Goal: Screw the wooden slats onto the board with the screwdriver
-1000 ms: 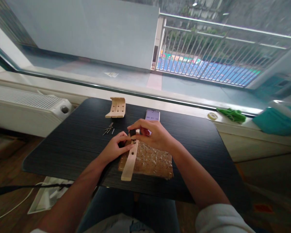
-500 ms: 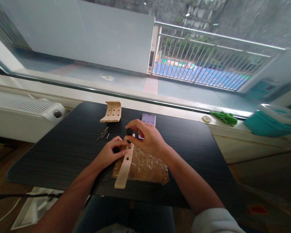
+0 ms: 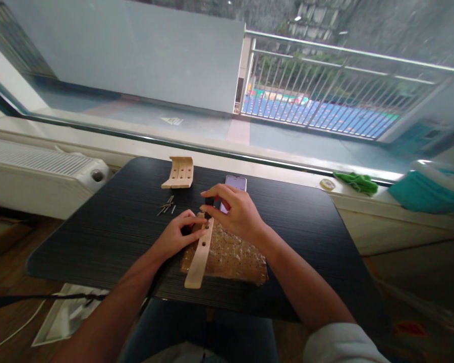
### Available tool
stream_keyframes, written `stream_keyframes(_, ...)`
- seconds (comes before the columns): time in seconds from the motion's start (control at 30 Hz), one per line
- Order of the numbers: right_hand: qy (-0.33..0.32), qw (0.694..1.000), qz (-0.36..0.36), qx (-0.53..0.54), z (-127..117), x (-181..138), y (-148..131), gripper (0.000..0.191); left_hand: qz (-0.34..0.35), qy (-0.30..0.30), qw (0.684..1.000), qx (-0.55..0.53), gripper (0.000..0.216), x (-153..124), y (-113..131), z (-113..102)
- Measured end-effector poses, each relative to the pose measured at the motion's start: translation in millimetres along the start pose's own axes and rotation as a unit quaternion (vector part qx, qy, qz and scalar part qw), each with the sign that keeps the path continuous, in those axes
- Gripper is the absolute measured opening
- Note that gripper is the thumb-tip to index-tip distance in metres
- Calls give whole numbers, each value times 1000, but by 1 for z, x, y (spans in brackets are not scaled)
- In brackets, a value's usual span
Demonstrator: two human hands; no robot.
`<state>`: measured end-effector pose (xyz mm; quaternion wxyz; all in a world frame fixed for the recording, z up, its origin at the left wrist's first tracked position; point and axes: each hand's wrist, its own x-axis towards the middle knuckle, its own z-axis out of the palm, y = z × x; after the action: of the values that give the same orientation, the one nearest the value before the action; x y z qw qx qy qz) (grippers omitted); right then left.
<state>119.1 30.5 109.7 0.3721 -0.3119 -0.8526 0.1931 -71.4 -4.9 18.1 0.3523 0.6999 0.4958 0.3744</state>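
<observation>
My right hand (image 3: pixel 235 207) pinches the black handle of a short screwdriver (image 3: pixel 209 201) between thumb and fingers. The screwdriver stands nearly upright over a hole near the far end of a pale wooden strip (image 3: pixel 197 264); its tip is too small to make out. The strip lies along the left side of a block wrapped in brown tape (image 3: pixel 236 257) and overhangs its near edge. My left hand (image 3: pixel 178 233) is closed at the strip's left edge, thumb and fingertips pressing beside the hole. A second hole shows nearer to me.
On the dark table (image 3: pixel 109 227), a curved wooden piece with holes (image 3: pixel 181 172) stands at the back, with several loose screws (image 3: pixel 167 205) in front of it. A phone (image 3: pixel 236 182) lies behind my right hand. Tape roll (image 3: pixel 327 184) and green cloth (image 3: pixel 357 182) lie on the sill.
The whole view has shifted slightly, so the table appears further right. My right fingers have changed their hold a little on the screwdriver handle. The left hand keeps its place on the strip.
</observation>
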Motion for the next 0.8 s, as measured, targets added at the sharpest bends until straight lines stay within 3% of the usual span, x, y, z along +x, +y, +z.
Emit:
stream_keyframes(0.2, -5, 1000, -14, -4, 3, -2, 0, 18, 7, 2, 1000, 7, 23, 0, -3, 1)
stream_keyframes(0.57, -82, 992, -95, 22, -6, 1, 5, 24, 19, 5, 1000, 6, 19, 1, -2, 1)
stream_keyframes(0.8, -150, 981, -46, 115, -20, 4, 4, 29, 9, -7, 1000, -15, 16, 0, 6, 0)
